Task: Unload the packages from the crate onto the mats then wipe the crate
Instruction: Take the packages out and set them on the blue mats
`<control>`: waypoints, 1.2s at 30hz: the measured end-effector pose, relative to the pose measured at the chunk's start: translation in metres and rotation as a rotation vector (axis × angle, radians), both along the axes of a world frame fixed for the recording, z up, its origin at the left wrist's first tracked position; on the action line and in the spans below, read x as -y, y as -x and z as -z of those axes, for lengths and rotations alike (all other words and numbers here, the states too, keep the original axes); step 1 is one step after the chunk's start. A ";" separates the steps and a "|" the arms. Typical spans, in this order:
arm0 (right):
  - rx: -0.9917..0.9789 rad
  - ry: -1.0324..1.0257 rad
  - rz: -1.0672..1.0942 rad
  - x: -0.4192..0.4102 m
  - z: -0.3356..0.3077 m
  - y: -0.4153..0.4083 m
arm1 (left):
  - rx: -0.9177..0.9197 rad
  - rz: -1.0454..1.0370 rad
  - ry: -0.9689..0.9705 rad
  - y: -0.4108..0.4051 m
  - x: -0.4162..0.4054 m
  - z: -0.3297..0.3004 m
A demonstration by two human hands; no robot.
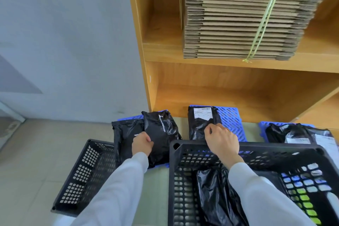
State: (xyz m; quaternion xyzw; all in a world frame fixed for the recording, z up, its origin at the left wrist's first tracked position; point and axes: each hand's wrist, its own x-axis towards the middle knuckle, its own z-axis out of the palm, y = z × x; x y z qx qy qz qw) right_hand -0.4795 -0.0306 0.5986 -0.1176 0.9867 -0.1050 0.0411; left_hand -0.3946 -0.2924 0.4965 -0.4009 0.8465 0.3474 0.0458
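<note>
A black perforated crate (172,170) stands in front of me, with one black plastic package (216,198) lying inside. My left hand (142,144) grips a black package (161,134) resting on the left blue mat (130,117), beside another black package (122,134). My right hand (222,139) reaches over the crate's far rim and holds the near end of a labelled black package (200,121) lying on the middle blue mat (231,121). More black packages (293,134) lie on the right blue mat (264,124).
A second black crate (82,176) sits on the floor at my left. A wooden shelf unit (238,88) stands behind the mats, with a tied stack of flattened cardboard (238,20) on its upper shelf. A grey wall (64,42) is at the left.
</note>
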 end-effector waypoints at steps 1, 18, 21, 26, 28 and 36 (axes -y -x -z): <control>0.005 0.008 0.000 0.000 -0.001 0.000 | -0.038 -0.009 -0.028 -0.001 -0.001 -0.006; 0.269 1.064 -0.010 -0.097 -0.042 -0.016 | -0.673 0.130 -0.333 -0.047 -0.102 -0.154; 0.318 1.064 -0.030 -0.129 -0.036 -0.026 | -0.654 0.170 -0.324 -0.053 -0.134 -0.155; 0.432 1.025 -0.038 -0.179 -0.019 -0.043 | -0.601 0.176 -0.332 -0.062 -0.186 -0.141; 0.488 1.014 -0.055 -0.195 -0.011 -0.050 | -0.583 0.154 -0.338 -0.065 -0.204 -0.131; 0.747 0.869 -0.043 -0.240 0.018 -0.069 | -0.223 0.167 -0.507 -0.076 -0.260 -0.080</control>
